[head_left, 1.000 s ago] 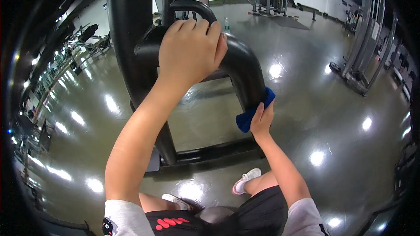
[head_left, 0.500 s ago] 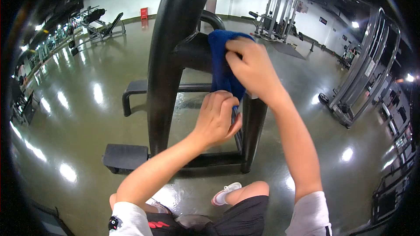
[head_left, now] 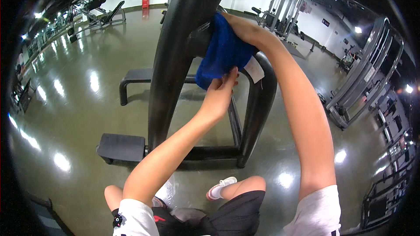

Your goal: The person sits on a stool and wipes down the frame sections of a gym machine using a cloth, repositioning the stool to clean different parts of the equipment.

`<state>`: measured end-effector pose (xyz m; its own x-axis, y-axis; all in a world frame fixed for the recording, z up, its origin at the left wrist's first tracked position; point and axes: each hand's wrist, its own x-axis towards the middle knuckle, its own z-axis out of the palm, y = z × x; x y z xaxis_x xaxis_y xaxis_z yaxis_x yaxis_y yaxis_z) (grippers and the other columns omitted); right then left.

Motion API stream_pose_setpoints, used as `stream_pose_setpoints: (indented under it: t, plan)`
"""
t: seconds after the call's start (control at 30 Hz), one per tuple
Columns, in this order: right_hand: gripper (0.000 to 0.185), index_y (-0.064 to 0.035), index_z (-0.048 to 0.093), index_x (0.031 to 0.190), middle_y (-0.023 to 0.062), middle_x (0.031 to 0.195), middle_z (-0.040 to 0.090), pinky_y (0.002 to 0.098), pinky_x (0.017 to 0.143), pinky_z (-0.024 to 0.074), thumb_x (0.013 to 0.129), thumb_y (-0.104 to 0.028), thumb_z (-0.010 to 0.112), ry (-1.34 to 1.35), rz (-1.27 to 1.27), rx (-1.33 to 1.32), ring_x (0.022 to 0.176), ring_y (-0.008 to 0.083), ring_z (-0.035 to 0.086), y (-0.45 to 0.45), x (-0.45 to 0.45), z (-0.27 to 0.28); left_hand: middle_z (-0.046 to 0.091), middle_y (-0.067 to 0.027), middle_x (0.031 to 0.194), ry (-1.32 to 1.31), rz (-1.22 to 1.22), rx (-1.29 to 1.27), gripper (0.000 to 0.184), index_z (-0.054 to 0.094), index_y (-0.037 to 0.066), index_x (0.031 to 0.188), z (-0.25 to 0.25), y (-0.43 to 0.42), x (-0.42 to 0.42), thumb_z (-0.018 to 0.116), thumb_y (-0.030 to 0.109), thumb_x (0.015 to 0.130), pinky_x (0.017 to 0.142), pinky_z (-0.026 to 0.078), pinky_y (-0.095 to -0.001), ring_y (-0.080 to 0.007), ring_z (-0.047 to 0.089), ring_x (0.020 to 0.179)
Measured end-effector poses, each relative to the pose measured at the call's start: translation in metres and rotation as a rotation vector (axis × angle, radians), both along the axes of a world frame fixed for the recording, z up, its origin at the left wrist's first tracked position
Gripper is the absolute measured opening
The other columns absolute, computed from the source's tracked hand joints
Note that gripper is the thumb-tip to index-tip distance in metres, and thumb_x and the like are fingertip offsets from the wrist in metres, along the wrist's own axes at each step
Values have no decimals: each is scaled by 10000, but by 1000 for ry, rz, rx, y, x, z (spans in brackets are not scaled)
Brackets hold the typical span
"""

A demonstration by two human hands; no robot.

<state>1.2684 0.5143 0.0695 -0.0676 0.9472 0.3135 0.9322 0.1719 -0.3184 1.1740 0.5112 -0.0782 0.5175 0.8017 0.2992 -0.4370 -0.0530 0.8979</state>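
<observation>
A blue cloth (head_left: 223,50) is draped over the crossbar of a black gym machine frame (head_left: 173,74), against the thick slanted post. My left hand (head_left: 224,86) is closed on the cloth's lower edge, its thumb and fingers pinching the fabric. Over the top of the bar reaches my right hand (head_left: 241,27), wrapped round the cloth's upper far side; its fingertips are hidden behind the fabric. Just right of the cloth, a white label (head_left: 253,70) shows on the curved black tube.
Low on the frame's left are a black padded footrest (head_left: 121,147) and a dark bench-like support (head_left: 138,76). My shoe (head_left: 222,187) rests on the shiny floor near the base. A cable machine (head_left: 365,74) stands to the right, with a red stand (head_left: 145,2) at the far wall.
My right hand has moved up and over to the far side of the bar. My left hand has risen slightly with the cloth's lower edge, and the white label has come into view.
</observation>
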Motion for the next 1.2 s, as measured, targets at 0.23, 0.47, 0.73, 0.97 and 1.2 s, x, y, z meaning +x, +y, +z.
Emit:
stream_pose_setpoints:
  t: [0.23,0.47,0.73,0.97,1.2]
  plan:
    - [383,-66,576,978,193,913,630,501,700,476,939,-346,317,-367,-193,518,831,391,608,-16,-4,-31,517,-118,1031,-3,503,303,481,534,16,1096,-22,23,8,678,357,789,865,369,-347,-248,486,994]
    - [574,4,442,1220,182,1168,520,453,883,407,764,-316,581,-464,-88,837,1041,353,516,-47,-9,-73,567,-75,968,64,397,84,318,505,46,1060,-24,19,-10,509,309,882,817,400,-368,-218,544,898]
    - [911,-12,390,1269,160,1111,527,483,898,375,507,-285,809,-573,-411,724,1035,303,512,-43,-39,-69,533,-35,861,201,-229,-542,316,496,116,912,-30,-15,-43,310,370,941,717,385,-313,-161,509,797]
    - [917,-19,381,1235,219,1085,553,417,898,420,465,-272,810,-354,-306,502,1052,370,529,-29,-39,-43,503,-44,1201,-330,-251,-177,375,457,97,1189,7,-13,-41,359,354,933,932,317,-371,-183,458,1097]
    - [881,-29,322,1368,185,1189,531,340,973,356,645,-310,739,166,81,45,1072,253,532,-44,-9,0,488,-25,1167,-425,-368,-150,472,422,112,1225,18,9,-25,370,472,924,960,313,-361,-167,441,1088]
